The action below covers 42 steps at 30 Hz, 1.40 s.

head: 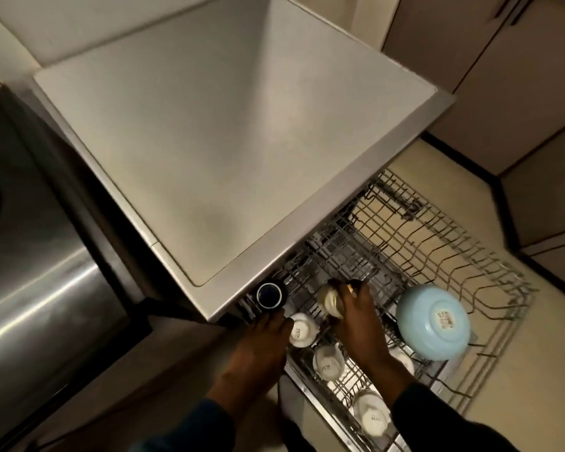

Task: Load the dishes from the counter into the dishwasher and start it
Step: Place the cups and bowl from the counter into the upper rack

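The dishwasher's wire rack (463, 256) is pulled out below the grey counter top (228, 141). My left hand (266, 340) holds a dark mug with a pale rim (269, 295) at the rack's near left corner, just under the counter's edge. My right hand (356, 324) grips a cream cup (330, 301) tilted over the rack's left part. Several white cups sit upside down in the rack, among them one (302, 329) between my hands and one (328, 362) below it. A light blue bowl (434, 321) lies upside down to the right of my right hand.
A steel sink (29, 239) lies to the left of the counter. Beige cabinet doors (503, 76) stand at the right, above a pale floor (552, 370). The rack's right half holds bare wire tines.
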Available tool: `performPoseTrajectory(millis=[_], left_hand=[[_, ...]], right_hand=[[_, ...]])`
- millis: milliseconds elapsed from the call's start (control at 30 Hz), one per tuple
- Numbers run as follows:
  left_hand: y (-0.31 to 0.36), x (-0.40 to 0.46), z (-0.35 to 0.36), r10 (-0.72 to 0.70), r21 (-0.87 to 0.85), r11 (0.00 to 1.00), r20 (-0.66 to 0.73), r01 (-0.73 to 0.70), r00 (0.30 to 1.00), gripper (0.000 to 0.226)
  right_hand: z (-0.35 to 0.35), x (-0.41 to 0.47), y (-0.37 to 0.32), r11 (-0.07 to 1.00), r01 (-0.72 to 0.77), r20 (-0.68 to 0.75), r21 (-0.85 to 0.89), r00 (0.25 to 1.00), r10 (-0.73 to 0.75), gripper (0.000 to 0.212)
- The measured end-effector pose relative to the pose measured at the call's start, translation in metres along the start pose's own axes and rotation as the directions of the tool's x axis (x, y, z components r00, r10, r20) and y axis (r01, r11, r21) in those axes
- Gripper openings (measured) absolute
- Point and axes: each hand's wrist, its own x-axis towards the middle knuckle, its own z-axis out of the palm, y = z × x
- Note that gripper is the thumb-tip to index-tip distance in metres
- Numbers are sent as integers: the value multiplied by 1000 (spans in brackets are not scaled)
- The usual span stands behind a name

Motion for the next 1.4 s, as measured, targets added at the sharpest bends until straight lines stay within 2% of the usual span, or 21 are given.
performPoseTrajectory(millis=[100, 200, 300, 367, 433, 533, 633, 767, 833, 933, 1033, 1133, 1200, 1300, 1400], left_hand=[[-5, 16, 7, 35, -59, 998, 31, -33, 999, 50], [-4, 27, 16, 102, -71, 992, -12, -103, 995, 54], [-5, 29, 27, 48, -93, 995, 7, -47, 999, 52], [-6, 30, 31, -1, -90, 996, 81, 8, 997, 49], [-10, 31, 40, -1, -71, 997, 80, 6, 997, 49], [-12, 33, 42, -5, -150, 989, 69, 15, 998, 47], [-8, 35, 43, -3, -112, 994, 17, 5, 1000, 51], [-6, 35, 48, -35, -130, 991, -40, 30, 999, 51], [-4, 36, 40, -28, -111, 993, -4, 27, 1000, 50], [-4, 29, 30, -6, -147, 989, -2, 6, 1000, 49], [1, 13, 9, 16, -237, 970, -135, -47, 991, 41], [14, -6, -23, 153, -125, 974, -254, -189, 955, 35], [22, -24, -45, 146, -99, 979, -271, -179, 951, 34], [23, -61, -72, 192, -64, 971, -357, -229, 914, 27], [9, -116, -96, 183, -2, 979, -446, -205, 876, 21]], right_hand=[[18, 23, 17, 1000, -4, 85, -21, 996, 5, 84], [33, 36, 25, 1000, -3, 110, -26, 994, 6, 80], [40, 50, 27, 994, -60, 153, -88, 986, 73, 80], [45, 59, 32, 991, -36, 187, -131, 980, 60, 81], [49, 64, 37, 988, 1, 210, -156, 977, 32, 79], [53, 69, 44, 985, 35, 280, -168, 960, 14, 74], [52, 71, 49, 983, 52, 266, -176, 964, -3, 79], [43, 69, 48, 959, 59, 265, -278, 964, 18, 85], [34, 68, 45, 967, 17, 257, -255, 965, 51, 81], [16, 60, 34, 998, -8, 110, -55, 994, 14, 61], [-11, 48, 7, 999, 0, -153, 50, 988, 8, 37], [-48, 33, -41, 978, 84, -432, 188, 902, 6, 19], [-73, 20, -81, 936, 201, -548, 288, 836, -11, 17], [-94, -4, -143, 852, 410, -604, 327, 783, -145, 12], [-93, -32, -211, 759, 562, -539, 329, 772, -337, 19]])
